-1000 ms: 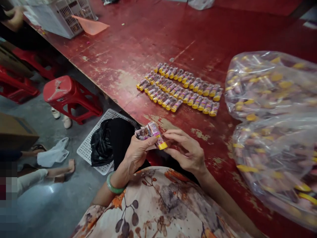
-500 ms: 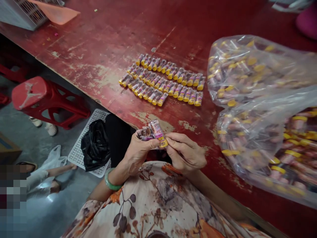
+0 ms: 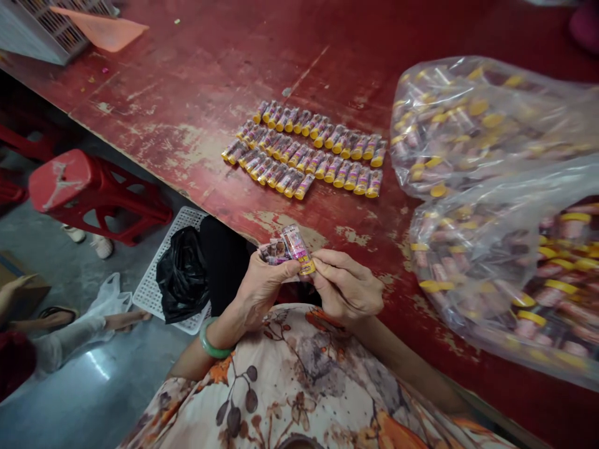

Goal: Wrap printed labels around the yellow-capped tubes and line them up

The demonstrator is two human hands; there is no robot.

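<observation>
My left hand [image 3: 264, 280], with a green bangle at its wrist, is closed around a small clear tube [image 3: 296, 244] with a pink and purple printed wrap and a yellow end. The same hand also holds a bunch of small printed brown-and-pink pieces [image 3: 275, 251], perhaps labels. My right hand [image 3: 349, 284] is closed, its thumb and forefinger pinching at the tube's yellow end. Beyond my hands, similar wrapped tubes [image 3: 309, 149] lie in slanting rows on the red table [image 3: 196, 93].
On the right of the table, a large clear plastic bag [image 3: 472, 134] bulges with yellow-capped tubes. A white crate [image 3: 49, 28] and an orange sheet [image 3: 105, 31] sit far left. Below are a red stool [image 3: 93, 193], a black bag [image 3: 182, 274] on a white basket [image 3: 156, 274], and another person's limbs.
Both hands keep nearly the same hold on the tube, the right hand shifting very slightly left. The view has tilted a little, and another person's arm shows more at lower left.
</observation>
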